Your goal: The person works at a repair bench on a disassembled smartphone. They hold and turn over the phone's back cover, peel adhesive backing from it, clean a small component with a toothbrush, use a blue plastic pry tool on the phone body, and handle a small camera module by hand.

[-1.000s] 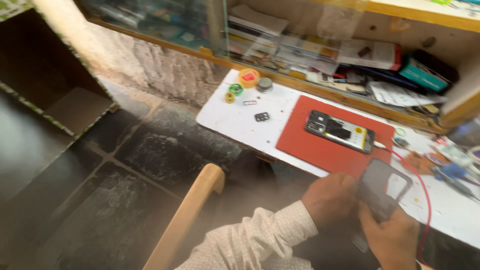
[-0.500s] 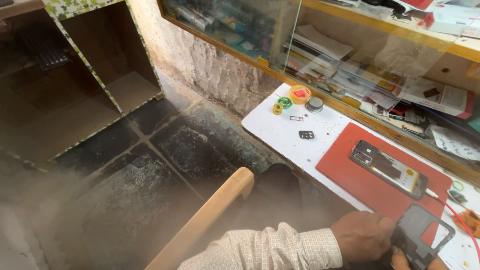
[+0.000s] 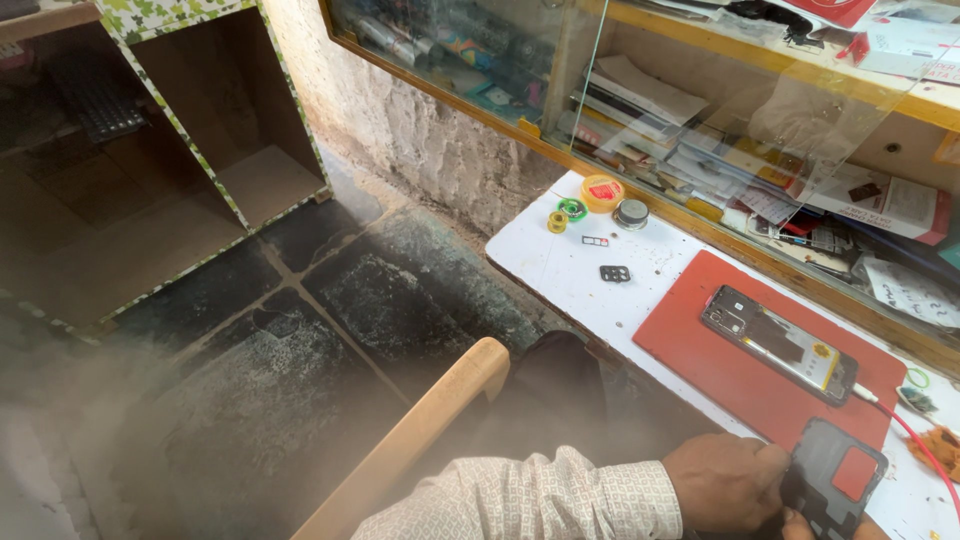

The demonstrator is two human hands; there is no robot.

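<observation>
View swung further left, left hand (image 3: 725, 482) grip on dark phone cover (image 3: 832, 482), right hand barely visible

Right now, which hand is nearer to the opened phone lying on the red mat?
Left. The left hand grips the dark back cover just below the opened phone and red mat; the right hand barely shows at the bottom edge, farther away.

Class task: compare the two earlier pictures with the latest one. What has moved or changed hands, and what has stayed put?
The view has swung left, taking in more floor and the box. The left hand still grips the back cover; the right hand has almost slipped out of frame. The opened phone stays on the red mat, the small parts on the table.
</observation>
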